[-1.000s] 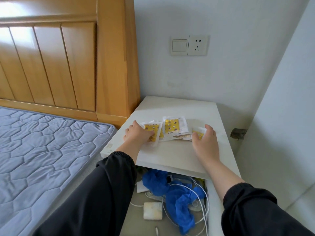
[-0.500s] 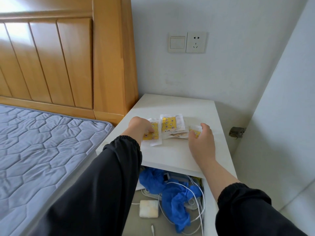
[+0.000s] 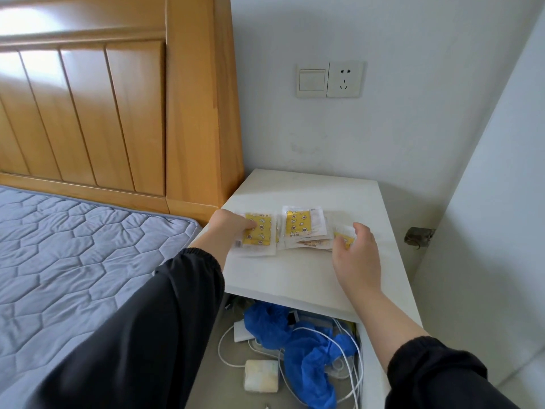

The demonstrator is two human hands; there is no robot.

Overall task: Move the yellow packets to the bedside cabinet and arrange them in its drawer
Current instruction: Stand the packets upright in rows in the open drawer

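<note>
We are leaning over the bedside cabinet (image 3: 295, 278), whose drawer (image 3: 216, 379) is standing open below its top, holding blue plastic (image 3: 309, 352) and white cables (image 3: 225, 354). On the cabinet top, our left hand (image 3: 228, 231) is pinching the left yellow packet (image 3: 261, 236), and our right hand (image 3: 356, 258) is curling round the right yellow packet (image 3: 343, 238). The middle stack (image 3: 300, 224) is lying between them.

Three yellow packets lie on the white top of the bedside cabinet (image 3: 300, 187), each a clear-edged sachet with a yellow printed panel; the left packet (image 3: 261, 231) sits near the top's left edge, pinched by the left hand (image 3: 227, 231); the middle packet (image 3: 299, 224) rests flat on a small fanned stack; the right packet (image 3: 343, 239) is half hidden under the right hand (image 3: 356, 255), whose fingers curl over it; the drawer (image 3: 215, 385) stands open beneath the top's front edge.
</note>
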